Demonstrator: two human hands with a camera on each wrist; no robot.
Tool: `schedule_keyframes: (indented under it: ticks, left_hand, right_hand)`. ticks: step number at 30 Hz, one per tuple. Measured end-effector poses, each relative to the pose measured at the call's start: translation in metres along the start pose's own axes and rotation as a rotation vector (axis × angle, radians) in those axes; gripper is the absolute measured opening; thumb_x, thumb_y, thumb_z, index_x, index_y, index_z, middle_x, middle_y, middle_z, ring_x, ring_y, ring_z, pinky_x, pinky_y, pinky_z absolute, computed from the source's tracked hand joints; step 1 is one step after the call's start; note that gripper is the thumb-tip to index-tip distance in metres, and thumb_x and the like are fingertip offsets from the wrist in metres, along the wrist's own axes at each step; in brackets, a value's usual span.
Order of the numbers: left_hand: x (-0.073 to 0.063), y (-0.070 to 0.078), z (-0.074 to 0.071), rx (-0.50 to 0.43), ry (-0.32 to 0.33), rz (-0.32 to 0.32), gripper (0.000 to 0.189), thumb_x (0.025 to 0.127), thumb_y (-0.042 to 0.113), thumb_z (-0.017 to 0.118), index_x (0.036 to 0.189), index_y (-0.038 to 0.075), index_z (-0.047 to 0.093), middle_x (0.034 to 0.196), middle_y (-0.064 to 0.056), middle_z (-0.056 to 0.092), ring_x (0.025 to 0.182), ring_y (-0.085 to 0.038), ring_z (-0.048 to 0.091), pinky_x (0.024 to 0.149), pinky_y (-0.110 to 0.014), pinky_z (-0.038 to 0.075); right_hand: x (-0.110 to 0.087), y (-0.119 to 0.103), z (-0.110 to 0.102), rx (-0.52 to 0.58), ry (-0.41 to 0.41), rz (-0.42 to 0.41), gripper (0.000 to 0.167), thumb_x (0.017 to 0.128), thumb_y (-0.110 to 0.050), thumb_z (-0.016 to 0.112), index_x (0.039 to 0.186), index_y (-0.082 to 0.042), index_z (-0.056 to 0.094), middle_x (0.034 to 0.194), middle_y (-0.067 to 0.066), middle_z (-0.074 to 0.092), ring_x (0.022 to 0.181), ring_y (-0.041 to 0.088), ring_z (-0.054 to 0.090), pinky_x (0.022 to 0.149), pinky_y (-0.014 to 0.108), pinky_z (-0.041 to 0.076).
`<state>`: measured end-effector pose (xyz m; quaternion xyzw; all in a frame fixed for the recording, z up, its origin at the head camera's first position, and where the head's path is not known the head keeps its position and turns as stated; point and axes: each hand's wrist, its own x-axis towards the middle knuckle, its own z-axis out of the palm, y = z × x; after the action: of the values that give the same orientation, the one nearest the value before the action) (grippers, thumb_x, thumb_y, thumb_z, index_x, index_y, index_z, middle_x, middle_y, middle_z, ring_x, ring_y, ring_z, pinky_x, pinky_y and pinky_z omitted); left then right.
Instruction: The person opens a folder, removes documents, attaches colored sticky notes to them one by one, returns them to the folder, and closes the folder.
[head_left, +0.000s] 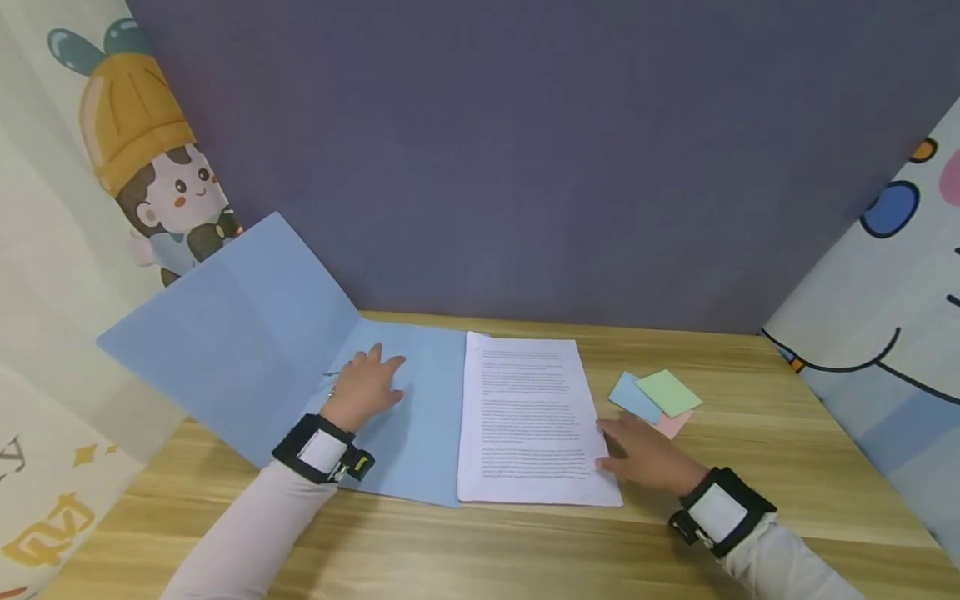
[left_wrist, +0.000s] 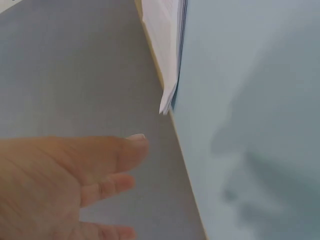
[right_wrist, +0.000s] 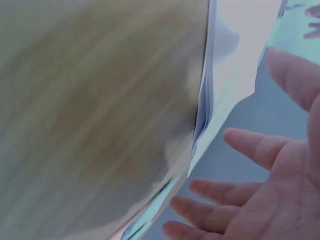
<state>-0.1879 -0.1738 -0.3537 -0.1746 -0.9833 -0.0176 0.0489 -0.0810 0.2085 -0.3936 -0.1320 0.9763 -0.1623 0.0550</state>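
A light blue folder [head_left: 412, 417] lies spread on the table, its cover [head_left: 232, 308] tilted up at the left. Over the inner left part of the folder is my left hand [head_left: 365, 387], fingers spread, holding nothing; a bit of thin metal [head_left: 330, 373] shows beside it. The left wrist view also shows this hand [left_wrist: 65, 180] apart from the folder surface. A stack of printed paper [head_left: 532, 417] covers the folder's right side. At the stack's right edge is my right hand [head_left: 648, 454], its fingers extended; whether the fingertips touch the paper I cannot tell.
Blue [head_left: 633, 398], green [head_left: 669, 393] and pink [head_left: 675, 422] sticky notes overlap on the wooden table [head_left: 525, 550], just beyond my right hand. A dark panel [head_left: 525, 167] stands behind the table. Printed cartoon curtains [head_left: 67, 250] hang at both sides.
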Motion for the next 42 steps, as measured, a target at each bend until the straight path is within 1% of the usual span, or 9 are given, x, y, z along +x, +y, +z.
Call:
schedule_keyframes:
  ticks: [3,6,7,10,14,22,29,37,42]
  left_hand:
    - [0.002,0.007,0.005,0.005,0.02,0.036,0.055,0.076,0.031,0.068,0.124,0.009,0.052,0.126,-0.026,0.045,0.106,-0.042,0.048,0.081,-0.056,0.042]
    - [0.004,0.015,0.008,-0.008,0.037,0.074,0.054,0.076,0.031,0.069,0.123,0.011,0.053,0.124,-0.023,0.049,0.106,-0.04,0.05,0.08,-0.054,0.044]
    - [0.004,0.018,0.009,-0.013,0.042,0.088,0.054,0.076,0.031,0.069,0.123,0.011,0.053,0.124,-0.021,0.05,0.106,-0.039,0.05,0.079,-0.053,0.045]
    - [0.006,0.027,0.01,-0.027,0.054,0.113,0.053,0.076,0.03,0.069,0.124,0.013,0.052,0.123,-0.017,0.052,0.106,-0.036,0.052,0.078,-0.05,0.046]
    - [0.008,0.039,0.011,-0.034,0.072,0.133,0.053,0.076,0.029,0.069,0.124,0.014,0.052,0.122,-0.015,0.053,0.106,-0.034,0.053,0.079,-0.047,0.047]
    - [0.012,0.061,0.009,-0.042,0.094,0.204,0.051,0.076,0.029,0.069,0.122,0.013,0.054,0.12,-0.012,0.055,0.102,-0.029,0.056,0.077,-0.042,0.049]
    - [0.011,0.068,0.009,-0.069,0.106,0.27,0.048,0.076,0.028,0.069,0.119,0.012,0.056,0.117,-0.013,0.056,0.098,-0.028,0.057,0.074,-0.041,0.049]
    - [0.008,0.073,0.007,-0.076,0.093,0.277,0.047,0.076,0.028,0.069,0.119,0.012,0.057,0.117,-0.014,0.057,0.097,-0.028,0.058,0.073,-0.041,0.049]
    - [0.008,0.075,0.008,-0.065,0.075,0.265,0.046,0.077,0.029,0.068,0.119,0.013,0.057,0.117,-0.013,0.057,0.097,-0.027,0.058,0.073,-0.04,0.049]
  right_hand:
    - [0.001,0.011,-0.005,-0.041,0.067,0.0,0.051,0.078,-0.026,0.066,0.115,0.007,0.053,0.111,0.023,0.057,0.105,0.04,0.05,0.084,0.05,0.042]
    - [0.001,0.02,-0.015,-0.046,0.121,0.056,0.046,0.078,-0.022,0.066,0.111,0.009,0.055,0.106,0.026,0.058,0.1,0.041,0.052,0.081,0.05,0.043]
    - [0.001,0.023,-0.019,-0.048,0.143,0.081,0.048,0.078,-0.021,0.066,0.113,0.01,0.054,0.11,0.028,0.056,0.103,0.043,0.051,0.084,0.052,0.042]
    - [0.002,0.03,-0.028,-0.041,0.184,0.138,0.042,0.077,-0.016,0.066,0.109,0.01,0.057,0.109,0.03,0.056,0.103,0.045,0.051,0.083,0.052,0.042]
    - [0.004,0.043,-0.035,-0.052,0.203,0.17,0.038,0.076,-0.012,0.065,0.104,0.012,0.058,0.107,0.031,0.057,0.099,0.045,0.053,0.08,0.052,0.043]
    - [0.009,0.072,-0.036,-0.053,0.15,0.265,0.034,0.076,-0.009,0.062,0.099,0.016,0.058,0.098,0.032,0.058,0.091,0.046,0.055,0.073,0.051,0.045]
    - [0.018,0.09,-0.031,-0.073,0.143,0.315,0.031,0.077,-0.006,0.06,0.098,0.016,0.058,0.1,0.033,0.057,0.092,0.047,0.054,0.074,0.051,0.045]
    - [0.023,0.102,-0.027,-0.057,0.133,0.337,0.027,0.073,-0.009,0.065,0.088,0.013,0.061,0.088,0.027,0.061,0.075,0.034,0.057,0.065,0.046,0.046]
    - [0.026,0.104,-0.026,-0.065,0.094,0.362,0.033,0.075,-0.011,0.065,0.095,0.014,0.06,0.096,0.031,0.059,0.087,0.043,0.057,0.071,0.049,0.046]
